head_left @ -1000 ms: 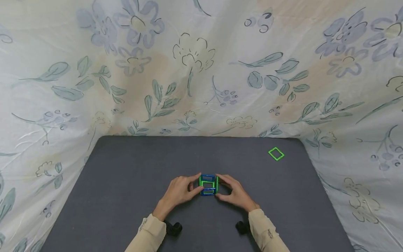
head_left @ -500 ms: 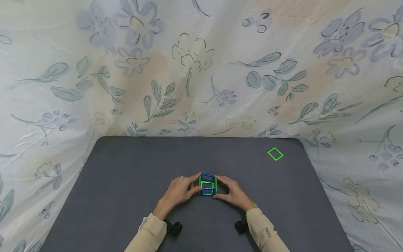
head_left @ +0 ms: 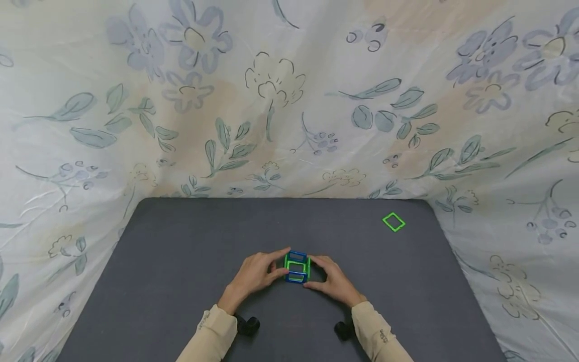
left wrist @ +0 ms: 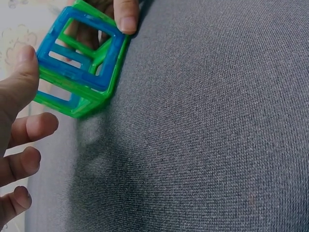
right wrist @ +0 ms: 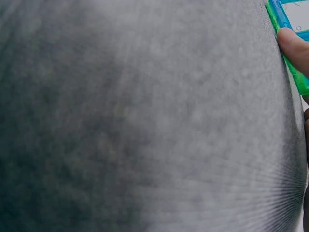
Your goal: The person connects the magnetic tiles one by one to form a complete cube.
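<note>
A small cube of blue and green magnetic tiles [head_left: 296, 276] sits on the dark cloth at the middle, blue frames at its near and far sides and green ones left and right. My left hand [head_left: 255, 275] pinches its left side between thumb and index finger; the other fingers stay off it in the left wrist view. From the right, my right hand [head_left: 333, 280] holds the cube, thumb [right wrist: 293, 46] at the near lower corner and fingers at the far one. Only a corner of the cube [right wrist: 301, 87] shows in the right wrist view.
One loose green square tile [head_left: 394, 222] lies flat toward the back right of the dark table [head_left: 203, 226]. Floral fabric [head_left: 289, 115] hangs behind and along both sides. A black wrist device [head_left: 345, 330] shows by the right cuff, another [head_left: 248, 326] by the left.
My right thumb has shifted slightly left along the near side of the cube. The left hand keeps its pinch. The whole head view has drifted a little.
</note>
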`<state>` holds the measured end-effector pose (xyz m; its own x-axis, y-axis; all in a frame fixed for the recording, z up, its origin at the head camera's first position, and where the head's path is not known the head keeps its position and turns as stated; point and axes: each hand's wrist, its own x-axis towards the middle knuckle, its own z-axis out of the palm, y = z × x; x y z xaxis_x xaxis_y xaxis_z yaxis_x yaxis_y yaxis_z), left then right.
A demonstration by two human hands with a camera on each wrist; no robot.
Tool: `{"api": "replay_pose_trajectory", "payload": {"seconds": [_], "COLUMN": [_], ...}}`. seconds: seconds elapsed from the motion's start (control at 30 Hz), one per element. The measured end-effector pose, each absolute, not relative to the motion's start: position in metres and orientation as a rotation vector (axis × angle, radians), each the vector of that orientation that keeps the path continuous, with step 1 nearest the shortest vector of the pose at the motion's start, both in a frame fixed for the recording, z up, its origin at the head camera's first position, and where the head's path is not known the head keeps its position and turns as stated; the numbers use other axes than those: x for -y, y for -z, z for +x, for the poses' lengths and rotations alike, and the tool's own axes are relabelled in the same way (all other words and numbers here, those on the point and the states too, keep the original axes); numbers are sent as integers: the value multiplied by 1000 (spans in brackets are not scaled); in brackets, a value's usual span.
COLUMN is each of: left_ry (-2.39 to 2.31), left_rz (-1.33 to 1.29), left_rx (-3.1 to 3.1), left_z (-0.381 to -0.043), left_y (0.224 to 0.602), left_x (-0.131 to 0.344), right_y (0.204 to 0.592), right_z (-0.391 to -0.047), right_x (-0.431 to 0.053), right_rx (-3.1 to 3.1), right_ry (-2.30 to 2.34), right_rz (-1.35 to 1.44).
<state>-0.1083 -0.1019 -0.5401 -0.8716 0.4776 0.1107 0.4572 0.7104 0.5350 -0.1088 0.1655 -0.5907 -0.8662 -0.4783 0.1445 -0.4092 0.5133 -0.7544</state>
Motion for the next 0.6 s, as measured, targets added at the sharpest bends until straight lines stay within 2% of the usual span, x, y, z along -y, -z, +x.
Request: {"api": "replay_pose_trajectory", "payload": {"seconds": [0.6], "left_ry": [-927], "left_rz": [732], "left_rx": [-2779], "left_z": [-109], "left_y": [540], "left_x": [104], "right_y": [594], "right_z": [-111], "right_x": [-166], "right_rx": [-2671], "right_ry": [1275], "right_rz": [-825]}}
